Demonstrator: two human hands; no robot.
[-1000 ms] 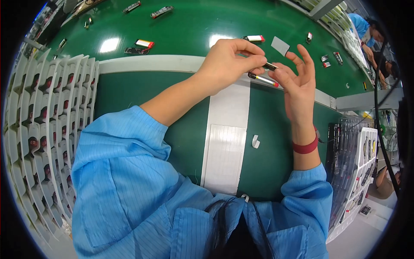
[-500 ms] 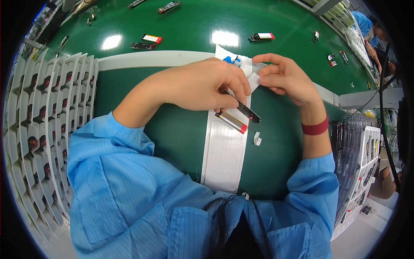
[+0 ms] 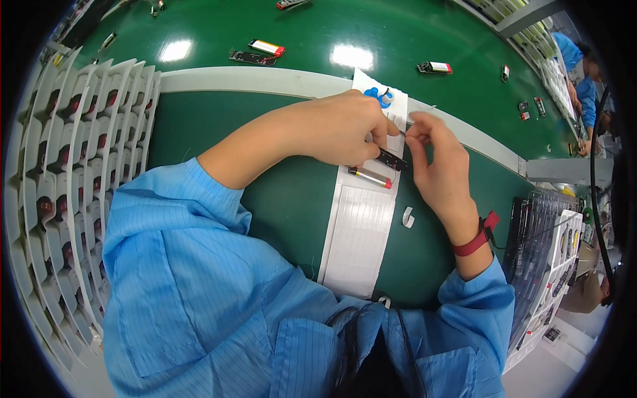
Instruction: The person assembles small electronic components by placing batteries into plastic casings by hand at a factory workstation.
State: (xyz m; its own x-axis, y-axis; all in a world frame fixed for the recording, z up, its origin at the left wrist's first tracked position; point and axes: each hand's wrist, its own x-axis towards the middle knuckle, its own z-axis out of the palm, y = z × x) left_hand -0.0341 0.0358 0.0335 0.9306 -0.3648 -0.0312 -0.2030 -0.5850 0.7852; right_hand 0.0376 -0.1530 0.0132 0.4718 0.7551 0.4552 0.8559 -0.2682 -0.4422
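Held in my left hand (image 3: 352, 129) is a small black circuit board (image 3: 391, 160), over a white strip sheet (image 3: 355, 239). Just below the board is a silver cylindrical battery (image 3: 370, 176) with a red end; whether it rests on the sheet or hangs from the board I cannot tell. My right hand (image 3: 441, 159) is beside the board's right end, thumb and index finger pinched together near the sheet's edge. Whatever is in that pinch is too small to make out. A curled white scrap (image 3: 407, 217) lies on the green mat, right of the sheet.
Blue and white small parts (image 3: 381, 97) sit at the sheet's far end. Beyond a pale rail (image 3: 252, 81), battery-and-board units (image 3: 265, 48) lie on a green belt. Stacked white trays (image 3: 79, 199) stand left, clear and white trays (image 3: 547, 265) right. Another person (image 3: 577, 79) works far right.
The view has shifted, with the scene sliding about. My right hand's fingers, spread at a white tab before, are now pinched closer to the board. The left hand still holds the board.
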